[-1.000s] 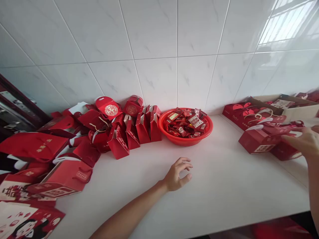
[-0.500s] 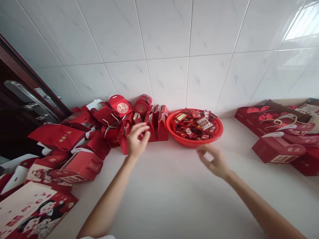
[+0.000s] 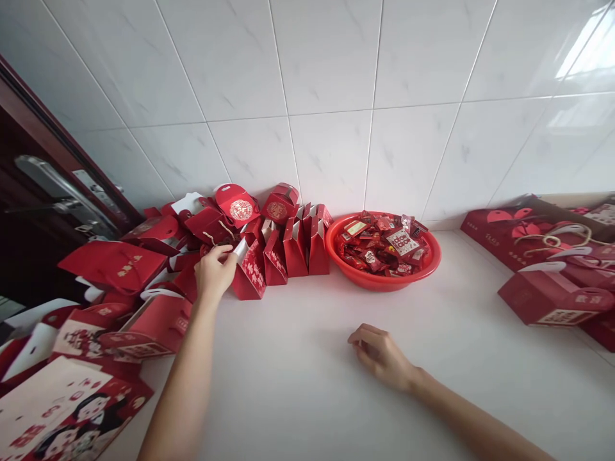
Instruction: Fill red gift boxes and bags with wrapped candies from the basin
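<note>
My left hand pinches the top edge of a small red box at the left end of a row of upright open-topped boxes. Curled over the white table, my right hand has its fingers drawn together, with nothing visible in them. Behind it, a round red basin is heaped with red-wrapped sweets. The row of slim red boxes stands between the left hand and the basin.
Many red gift boxes are piled at the left, beside a door handle. More boxes lie at the right with a large red carton. A tiled wall rises behind.
My left hand has moved left and down to the leftmost box of the row. My right hand has come back toward me, away from the basin, and its fingers have closed.
</note>
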A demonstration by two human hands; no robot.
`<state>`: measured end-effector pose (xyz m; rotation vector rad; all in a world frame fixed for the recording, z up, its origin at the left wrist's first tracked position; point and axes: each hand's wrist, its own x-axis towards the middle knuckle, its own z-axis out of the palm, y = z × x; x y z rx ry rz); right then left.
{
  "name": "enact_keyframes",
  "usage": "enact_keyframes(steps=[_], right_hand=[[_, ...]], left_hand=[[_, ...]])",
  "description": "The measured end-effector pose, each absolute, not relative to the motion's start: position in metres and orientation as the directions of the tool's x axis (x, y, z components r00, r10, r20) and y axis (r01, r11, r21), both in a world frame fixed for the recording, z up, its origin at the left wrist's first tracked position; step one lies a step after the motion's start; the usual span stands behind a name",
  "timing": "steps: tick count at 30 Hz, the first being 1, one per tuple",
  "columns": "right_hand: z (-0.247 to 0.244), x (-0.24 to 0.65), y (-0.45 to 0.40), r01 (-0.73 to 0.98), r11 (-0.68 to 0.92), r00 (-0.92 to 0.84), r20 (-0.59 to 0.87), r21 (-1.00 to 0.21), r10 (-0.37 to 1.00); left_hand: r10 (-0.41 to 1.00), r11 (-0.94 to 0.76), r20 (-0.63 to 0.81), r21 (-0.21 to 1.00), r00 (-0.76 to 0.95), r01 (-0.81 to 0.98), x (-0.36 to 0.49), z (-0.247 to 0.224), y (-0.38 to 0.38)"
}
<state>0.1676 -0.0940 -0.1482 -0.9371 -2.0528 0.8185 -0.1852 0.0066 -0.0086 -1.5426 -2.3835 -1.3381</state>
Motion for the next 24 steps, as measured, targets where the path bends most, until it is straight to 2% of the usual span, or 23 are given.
enact_keyframes(steps=[5, 8, 12, 15, 17, 20, 24], right_hand=[[-0.148, 0.166, -0.089, 0.345, 0.430, -0.393, 0.288, -0.834, 0.873], [-0.146, 0.158, -0.083, 0.321, 0.315, -0.301, 0.219, -0.893, 0.928], [-0.144, 0.140, -0.072, 0.190, 0.101, -0.201, 0.062, -0.976, 0.978], [-0.144, 0.130, -0.063, 0.071, 0.022, -0.153, 0.010, -0.997, 0.988], [-0.146, 0.130, -0.060, 0.044, 0.037, -0.104, 0.032, -0.998, 0.994], [-0.150, 0.139, -0.059, 0.053, 0.108, -0.030, 0.106, -0.993, 0.994], [-0.152, 0.160, -0.058, 0.037, 0.115, 0.043, 0.117, -0.993, 0.992]], left_hand=[[0.682, 0.090, 0.464, 0.714, -0.566, 0.694, -0.199, 0.014, -0.003], [0.710, -0.050, 0.506, 0.729, -0.489, 0.683, -0.199, 0.036, -0.015], [0.825, -0.291, 0.529, 0.697, -0.197, 0.655, -0.177, 0.055, -0.024], [0.867, -0.430, 0.494, 0.680, 0.062, 0.594, -0.144, 0.050, -0.020], [0.866, -0.497, 0.428, 0.678, 0.260, 0.541, -0.119, 0.038, -0.014], [0.789, -0.577, 0.343, 0.699, 0.509, 0.422, -0.085, 0.014, -0.004], [0.743, -0.570, 0.324, 0.765, 0.586, 0.299, -0.056, -0.014, 0.004]])
